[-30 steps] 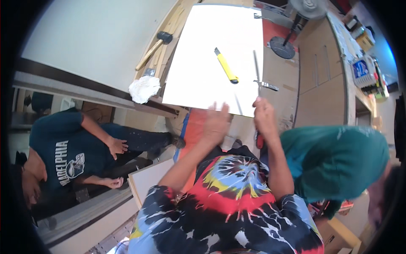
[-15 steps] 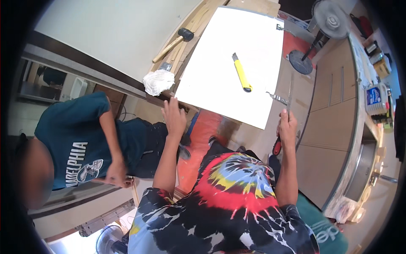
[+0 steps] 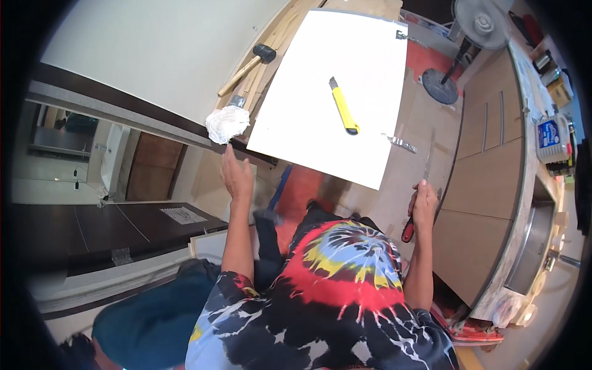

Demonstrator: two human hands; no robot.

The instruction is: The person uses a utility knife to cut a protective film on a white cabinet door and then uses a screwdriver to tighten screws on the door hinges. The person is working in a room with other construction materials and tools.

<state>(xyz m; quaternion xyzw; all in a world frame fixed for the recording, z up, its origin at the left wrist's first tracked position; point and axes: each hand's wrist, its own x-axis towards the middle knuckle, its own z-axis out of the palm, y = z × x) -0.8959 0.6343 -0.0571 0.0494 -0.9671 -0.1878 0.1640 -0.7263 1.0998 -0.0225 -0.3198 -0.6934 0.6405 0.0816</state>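
My right hand (image 3: 423, 206) is closed around a red-and-black handle (image 3: 407, 230). A long, thin, blurred blade (image 3: 429, 157) points away from it, beside the white cabinet door (image 3: 296, 117); the tool's exact kind is unclear. My left hand (image 3: 236, 176) holds nothing, its fingers stretched out just below a crumpled white cloth (image 3: 227, 124) at the door's left corner. A yellow utility knife (image 3: 344, 111) lies on the door with its blade end pointing away. Two metal hinges stick out from the door's right edge, a near hinge (image 3: 402, 144) and a far hinge (image 3: 401, 35).
Left of the door, a rubber mallet (image 3: 264, 53) lies on wooden strips (image 3: 280, 34). A standing fan (image 3: 441, 85) is at the far right. Cabinets with a counter (image 3: 524, 185) line the right side. A co-worker in a dark green shirt (image 3: 154, 317) is close at lower left.
My left hand has moved left and a little nearer, off the door's corner. My right hand has come slightly nearer with the tool. The co-worker has moved from the left to the lower left.
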